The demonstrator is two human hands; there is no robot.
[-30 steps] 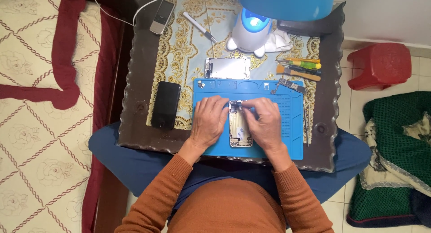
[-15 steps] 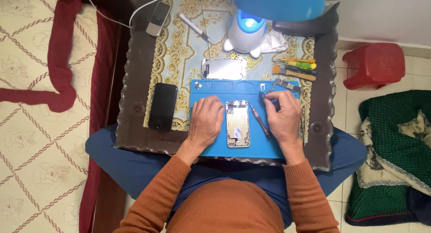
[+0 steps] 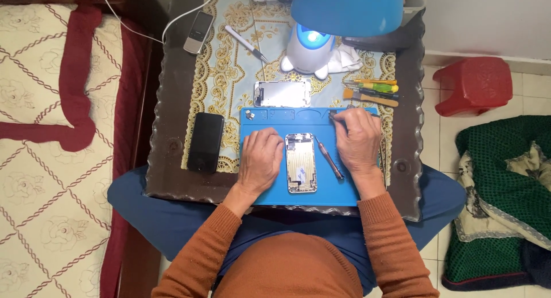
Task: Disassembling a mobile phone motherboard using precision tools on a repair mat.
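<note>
A black phone (image 3: 205,142) lies at the left of the table (image 3: 172,143), off the blue mat (image 3: 270,115). The left hand (image 3: 259,160) rests flat on the mat, fingers loosely spread and gripping nothing, just left of the opened phone (image 3: 301,162) (its back shell up, upright on the mat). A screwdriver (image 3: 329,158) lies slanted between that phone and the right hand (image 3: 357,140), which reaches to the mat's upper edge, fingertips pinched together on something too small to tell.
</note>
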